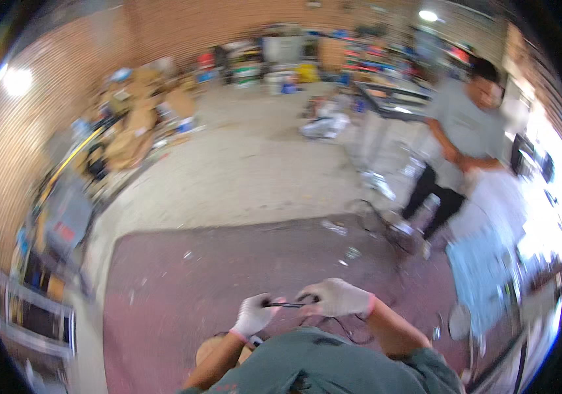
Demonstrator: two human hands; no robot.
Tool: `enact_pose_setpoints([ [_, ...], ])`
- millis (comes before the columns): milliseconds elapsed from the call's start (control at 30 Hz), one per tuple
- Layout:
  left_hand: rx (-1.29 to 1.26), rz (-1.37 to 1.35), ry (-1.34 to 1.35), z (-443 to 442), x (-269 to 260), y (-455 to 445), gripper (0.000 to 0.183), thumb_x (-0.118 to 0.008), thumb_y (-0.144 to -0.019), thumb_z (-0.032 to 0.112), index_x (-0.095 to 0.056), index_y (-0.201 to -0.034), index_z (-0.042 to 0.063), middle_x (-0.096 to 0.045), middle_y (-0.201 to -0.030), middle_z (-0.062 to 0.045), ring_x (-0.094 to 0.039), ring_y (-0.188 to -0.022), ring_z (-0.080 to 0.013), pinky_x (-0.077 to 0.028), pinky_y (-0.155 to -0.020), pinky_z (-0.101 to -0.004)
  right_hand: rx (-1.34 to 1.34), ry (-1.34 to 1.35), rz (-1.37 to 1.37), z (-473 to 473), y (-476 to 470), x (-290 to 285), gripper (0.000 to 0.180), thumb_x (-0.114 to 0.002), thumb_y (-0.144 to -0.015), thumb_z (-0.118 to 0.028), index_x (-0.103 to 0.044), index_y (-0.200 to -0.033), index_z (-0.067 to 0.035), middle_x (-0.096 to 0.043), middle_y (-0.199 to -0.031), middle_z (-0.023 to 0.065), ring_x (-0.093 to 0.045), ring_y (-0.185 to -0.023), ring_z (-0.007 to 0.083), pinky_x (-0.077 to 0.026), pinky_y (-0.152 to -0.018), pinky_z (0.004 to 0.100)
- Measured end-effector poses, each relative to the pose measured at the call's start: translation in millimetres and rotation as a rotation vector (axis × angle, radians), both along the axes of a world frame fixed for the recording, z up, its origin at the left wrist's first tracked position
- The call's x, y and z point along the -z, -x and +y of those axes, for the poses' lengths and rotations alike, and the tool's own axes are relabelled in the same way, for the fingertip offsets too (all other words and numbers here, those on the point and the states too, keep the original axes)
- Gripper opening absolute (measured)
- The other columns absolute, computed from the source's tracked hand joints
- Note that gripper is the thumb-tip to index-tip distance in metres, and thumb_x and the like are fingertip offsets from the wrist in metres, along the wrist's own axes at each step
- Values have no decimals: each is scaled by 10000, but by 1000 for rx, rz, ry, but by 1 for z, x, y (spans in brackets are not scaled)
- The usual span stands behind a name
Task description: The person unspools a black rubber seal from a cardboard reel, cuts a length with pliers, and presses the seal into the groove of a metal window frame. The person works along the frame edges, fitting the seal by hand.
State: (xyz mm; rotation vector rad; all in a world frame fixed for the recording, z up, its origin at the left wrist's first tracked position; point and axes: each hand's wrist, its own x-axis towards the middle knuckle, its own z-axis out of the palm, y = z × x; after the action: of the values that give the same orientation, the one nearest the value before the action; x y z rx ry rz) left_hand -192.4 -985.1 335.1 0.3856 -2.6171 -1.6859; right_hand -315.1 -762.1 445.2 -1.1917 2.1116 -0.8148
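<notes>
White work gloves with pink cuffs cover both hands, which are raised in front of my torso. A short black cord or rod (pixel 288 305) spans the gap between them. My left hand (pixel 256 314) grips its left end, where a dark piece shows at the fingers. Its other end is pinched by my right hand (pixel 332 298), with a dark loop curling by the thumb. Below my right hand a dark cable (pixel 345 331) loops down; blur hides whether it joins the held piece.
A maroon mat (pixel 202 276) with scattered plastic scraps lies underfoot. At right a person (pixel 463 133) stands beside white wrapping and a light-blue sheet (pixel 480 280). Another cable (pixel 374 216) trails near their feet. Cardboard (pixel 133 128) is heaped along the left wall, above a metal frame (pixel 37 315).
</notes>
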Motion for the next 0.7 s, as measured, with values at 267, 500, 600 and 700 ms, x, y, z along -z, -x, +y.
enact_pose_setpoints([
  [267,-33,21,-35,-35,147,-27,300,-746,-843,224,-614,-673,14,-499,-556,1,-434,-567,-78,-416,-517,-332,176,100,536,12,19,-37,339,-624,-911,-421,-673,-980,-93,-686,-900,121,-669,-808,334,-538,-713,428],
  [500,23,-418,73,-111,239,-38,265,-650,-933,232,-649,-996,-25,-593,-761,-32,-551,-684,-134,-454,-613,-309,715,371,1068,95,28,-142,259,-673,-907,-326,-696,-929,-70,-684,-817,106,-679,-745,280,-542,-675,365],
  [600,-20,-391,92,-111,225,-20,267,-652,-931,241,-641,-981,-21,-587,-762,-31,-548,-690,-135,-453,-619,-309,1075,488,979,143,31,-171,223,-691,-908,-255,-713,-960,-39,-675,-784,73,-635,-713,155,-518,-675,295],
  [700,-79,-294,110,-115,193,0,270,-654,-929,250,-633,-966,-17,-581,-764,-29,-545,-696,-137,-452,-625,-310,1283,670,1206,188,47,-178,255,-696,-925,-255,-710,-959,-2,-644,-743,19,-569,-665,85,-475,-614,247],
])
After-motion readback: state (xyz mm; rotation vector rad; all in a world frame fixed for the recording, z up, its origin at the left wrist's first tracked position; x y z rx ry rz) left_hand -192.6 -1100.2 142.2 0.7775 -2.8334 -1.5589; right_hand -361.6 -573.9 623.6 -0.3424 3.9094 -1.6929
